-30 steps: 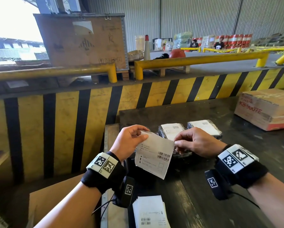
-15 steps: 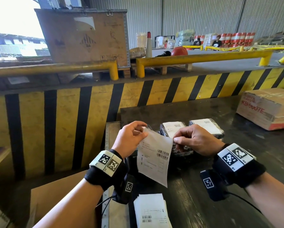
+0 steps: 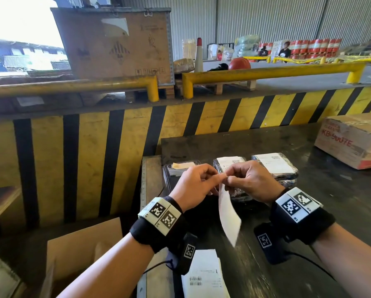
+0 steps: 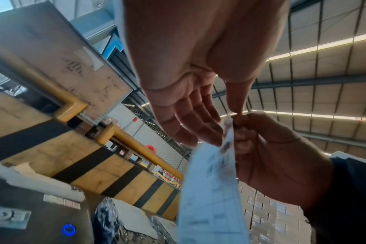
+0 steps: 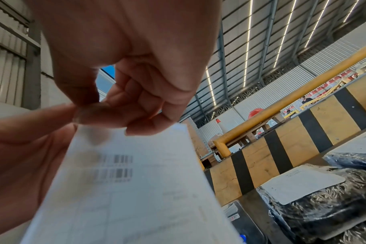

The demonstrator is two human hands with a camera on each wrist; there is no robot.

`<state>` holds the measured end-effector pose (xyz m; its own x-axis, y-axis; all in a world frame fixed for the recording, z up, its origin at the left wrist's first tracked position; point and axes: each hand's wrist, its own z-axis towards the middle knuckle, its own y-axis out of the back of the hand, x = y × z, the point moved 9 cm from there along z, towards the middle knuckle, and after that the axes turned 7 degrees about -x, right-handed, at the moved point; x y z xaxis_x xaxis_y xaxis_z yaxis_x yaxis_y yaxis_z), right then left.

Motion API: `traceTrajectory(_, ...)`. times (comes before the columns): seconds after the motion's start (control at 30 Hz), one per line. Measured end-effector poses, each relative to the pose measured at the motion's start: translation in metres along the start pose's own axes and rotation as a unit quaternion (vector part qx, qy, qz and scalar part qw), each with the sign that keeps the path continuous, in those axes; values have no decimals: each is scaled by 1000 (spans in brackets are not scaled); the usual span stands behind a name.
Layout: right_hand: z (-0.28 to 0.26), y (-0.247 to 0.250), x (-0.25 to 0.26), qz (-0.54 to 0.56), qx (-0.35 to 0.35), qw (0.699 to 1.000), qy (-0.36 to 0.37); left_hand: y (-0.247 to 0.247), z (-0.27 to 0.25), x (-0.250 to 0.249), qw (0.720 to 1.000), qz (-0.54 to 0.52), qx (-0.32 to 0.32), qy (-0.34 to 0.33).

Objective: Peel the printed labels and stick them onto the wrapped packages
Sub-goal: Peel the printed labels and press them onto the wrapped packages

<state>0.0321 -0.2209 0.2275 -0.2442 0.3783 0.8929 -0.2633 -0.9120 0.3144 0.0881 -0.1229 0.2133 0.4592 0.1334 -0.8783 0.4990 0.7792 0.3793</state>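
A white printed label (image 3: 228,216) hangs edge-on between my hands over the dark table. My left hand (image 3: 196,183) and my right hand (image 3: 247,181) both pinch its top corner, fingertips meeting. In the right wrist view the label (image 5: 123,189) shows two barcodes, and in the left wrist view the label (image 4: 209,194) hangs below the pinch. Two black wrapped packages (image 3: 276,168) with white labels on top lie behind my hands. A clear plastic-wrapped package (image 3: 176,168) lies left of them. A stack of printed labels (image 3: 203,276) sits near the front edge.
A taped cardboard box (image 3: 352,143) stands at the table's right. An open carton (image 3: 83,252) is below on the left. A yellow and black striped barrier (image 3: 115,158) runs behind the table. A black label printer (image 4: 31,214) shows below my left hand.
The label has turned from facing me to edge-on. My hands have come together at its top corner, and the clear package behind my left hand has come into view.
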Motion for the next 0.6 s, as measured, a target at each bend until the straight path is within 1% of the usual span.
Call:
traceTrajectory(0.13, -2, -6, -6, 18, 1, 1000, -8, -3, -4, 7, 999, -41, 0, 30)
traceTrajectory(0.37, -9, -6, -25, 27, -15, 998, -45, -1, -10, 14, 998, -51, -16, 35)
traceTrajectory(0.5, -13, -2, -34, 30, -33, 996, -78, 6, -11, 23, 995, -65, -52, 51)
traceTrajectory(0.6, -15, 2, -42, 34, -69, 992, -101, 9, -10, 29, 994, -61, -71, 59)
